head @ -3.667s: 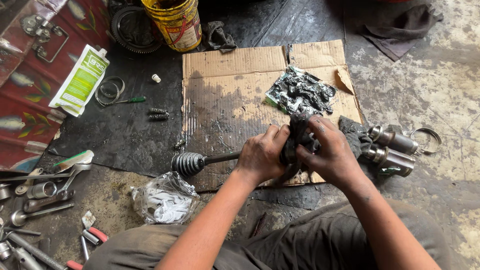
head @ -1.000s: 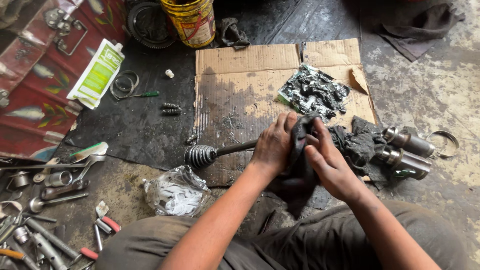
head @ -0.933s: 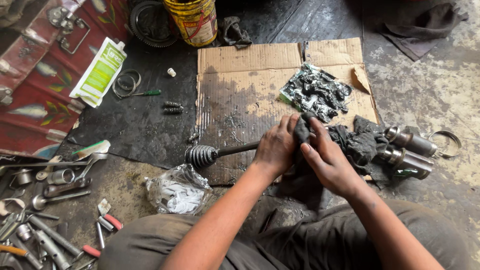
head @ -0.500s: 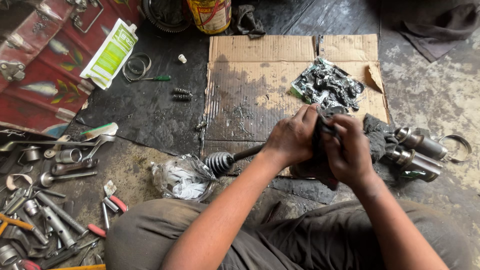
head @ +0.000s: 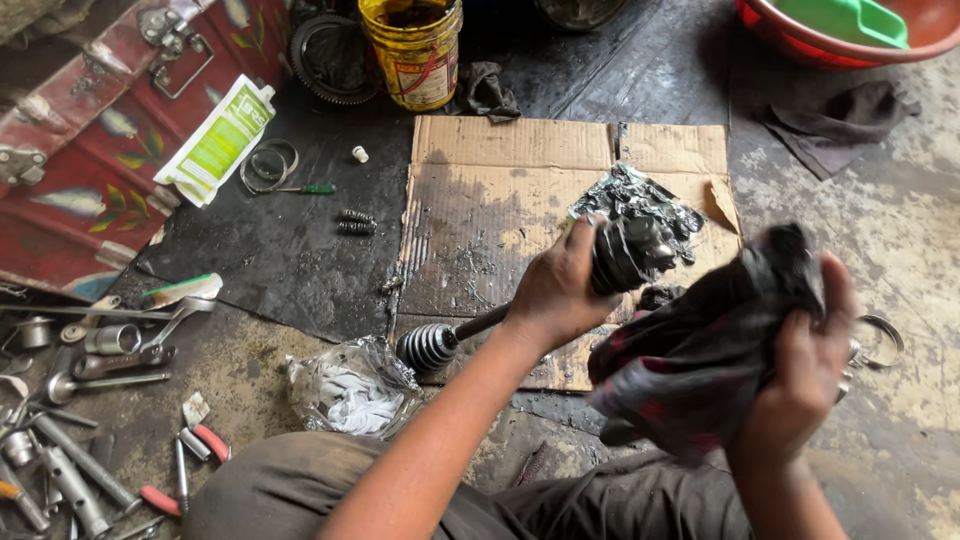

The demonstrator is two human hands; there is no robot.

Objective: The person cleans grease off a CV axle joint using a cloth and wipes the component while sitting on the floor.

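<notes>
Two hands: axle shaft (head: 480, 325), rag (head: 700, 350)

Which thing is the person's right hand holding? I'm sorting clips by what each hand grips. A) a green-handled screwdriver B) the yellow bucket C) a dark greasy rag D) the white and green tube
C: the right hand is bunched around a dark greasy rag, lifted clear of the axle shaft that the left hand grips.
</notes>
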